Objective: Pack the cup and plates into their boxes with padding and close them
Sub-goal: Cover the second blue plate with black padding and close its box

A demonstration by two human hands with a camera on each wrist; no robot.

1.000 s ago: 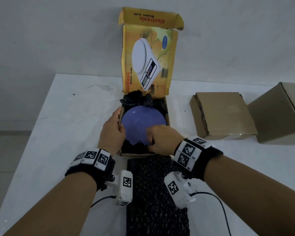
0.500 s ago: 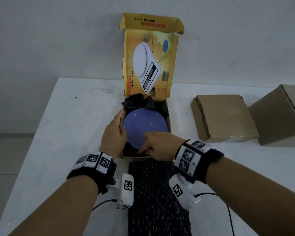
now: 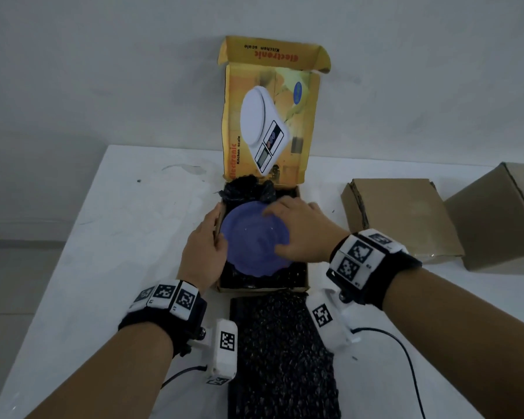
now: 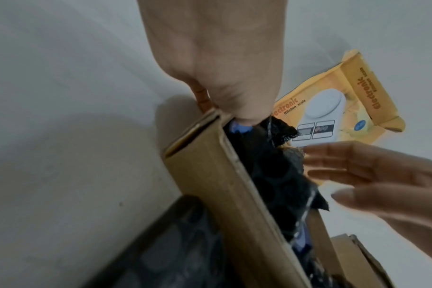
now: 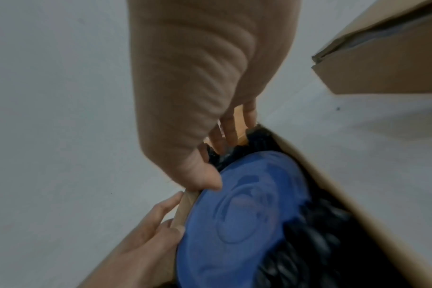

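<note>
Surface: white table (image 3: 118, 237) against a pale wall.
Box: open yellow cardboard kitchen-scale box (image 3: 303, 285), lid upright at 12 o'clock.
Plate: round blue plastic plate (image 3: 251, 243) lies inside the box on black bubble-wrap padding (image 3: 248, 190).
Left hand (image 3: 204, 247): at the plate's 9 o'clock, grasping the box's left wall, thumb inside.
Right hand (image 3: 297, 229): at 3 o'clock, fingers relaxed and spread flat on the plate, gripping nothing.
Spare padding: black bubble-wrap sheet (image 3: 282, 358) at 6 o'clock.
Others: two closed brown cardboard boxes (image 3: 403, 219) at 3 o'clock.
</note>
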